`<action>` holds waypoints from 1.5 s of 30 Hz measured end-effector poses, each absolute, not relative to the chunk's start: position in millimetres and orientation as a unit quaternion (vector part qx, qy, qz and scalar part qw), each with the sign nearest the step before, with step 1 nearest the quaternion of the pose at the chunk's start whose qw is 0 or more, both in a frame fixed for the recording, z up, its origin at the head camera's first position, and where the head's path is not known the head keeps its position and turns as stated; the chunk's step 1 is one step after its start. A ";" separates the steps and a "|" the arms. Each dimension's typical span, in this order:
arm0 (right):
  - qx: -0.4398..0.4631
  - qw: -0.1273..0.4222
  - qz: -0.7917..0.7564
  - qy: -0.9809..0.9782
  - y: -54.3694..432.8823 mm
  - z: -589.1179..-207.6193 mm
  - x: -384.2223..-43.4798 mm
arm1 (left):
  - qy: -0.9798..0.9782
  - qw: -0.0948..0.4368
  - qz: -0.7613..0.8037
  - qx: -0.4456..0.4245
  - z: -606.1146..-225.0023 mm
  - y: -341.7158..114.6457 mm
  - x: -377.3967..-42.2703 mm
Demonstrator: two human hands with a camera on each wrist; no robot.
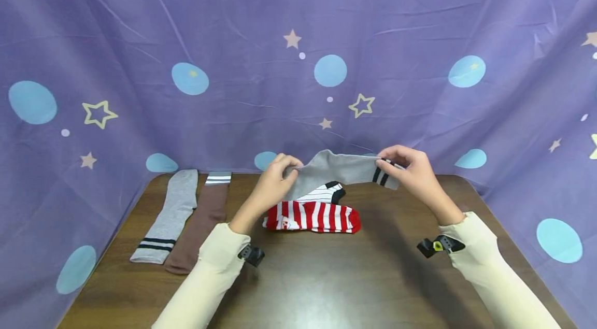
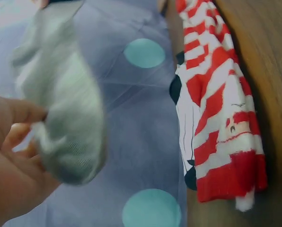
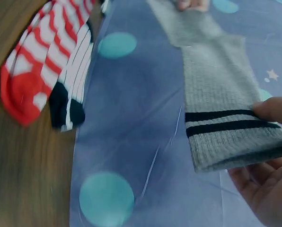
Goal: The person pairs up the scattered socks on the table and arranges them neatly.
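A grey sock (image 1: 345, 167) with two black stripes near its cuff hangs stretched between both hands, raised above the back of the table. My left hand (image 1: 276, 180) pinches its foot end, seen up close in the left wrist view as the rounded toe of the sock (image 2: 74, 127). At the cuff, my right hand (image 1: 410, 171) grips the edge beside the black stripes; the right wrist view shows thumb and fingers on either side of the ribbed cuff (image 3: 235, 146). Below the held sock lie a red-and-white striped sock (image 1: 312, 216) and, partly hidden behind it, a white sock with black lines (image 1: 324, 193).
On the table's left side, another grey sock (image 1: 170, 215) with black stripes lies flat beside a brown sock (image 1: 200, 230) with a white-striped grey band. The wooden table (image 1: 322, 277) meets a purple patterned curtain (image 1: 261, 59) at its back and sides.
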State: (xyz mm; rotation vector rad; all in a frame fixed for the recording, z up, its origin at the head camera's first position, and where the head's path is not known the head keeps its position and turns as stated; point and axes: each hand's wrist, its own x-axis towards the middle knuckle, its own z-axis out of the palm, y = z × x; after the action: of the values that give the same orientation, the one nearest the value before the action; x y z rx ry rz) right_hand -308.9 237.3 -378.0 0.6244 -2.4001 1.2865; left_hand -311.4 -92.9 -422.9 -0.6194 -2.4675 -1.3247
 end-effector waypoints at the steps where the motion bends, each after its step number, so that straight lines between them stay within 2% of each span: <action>1: 0.214 0.159 0.456 -0.849 235.7 -377.4 -309.2 | -0.842 0.105 -0.484 -0.214 -423.1 -99.1 -311.5; 5: 0.168 0.107 0.478 -0.855 230.8 -377.5 -309.9 | -0.795 -0.020 -0.579 -0.178 -423.0 -121.1 -310.1; 8: 0.125 0.056 0.535 -0.834 228.3 -382.0 -310.7 | -0.765 -0.083 -0.625 -0.131 -423.5 -133.0 -309.5; 14: 0.078 -0.054 0.632 -0.769 223.7 -393.6 -311.9 | -0.743 -0.135 -0.652 -0.071 -430.2 -149.4 -312.0; 18: 0.073 -0.102 0.647 -0.752 221.1 -399.5 -312.0 | -0.739 -0.165 -0.651 -0.056 -432.9 -157.6 -311.2; 25: 0.075 -0.138 0.633 -0.758 218.9 -407.7 -315.7 | -0.732 -0.182 -0.655 -0.058 -434.6 -167.5 -307.9; 45: 0.123 -0.128 0.565 -0.806 202.0 -433.1 -310.8 | -0.767 -0.202 -0.606 -0.056 -449.9 -181.7 -294.9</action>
State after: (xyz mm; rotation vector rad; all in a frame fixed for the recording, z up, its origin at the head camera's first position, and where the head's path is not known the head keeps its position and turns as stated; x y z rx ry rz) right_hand -310.8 202.0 -433.1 0.4207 -2.7602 1.9365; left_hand -294.9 -181.7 -449.9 -0.2017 -2.7812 -2.1958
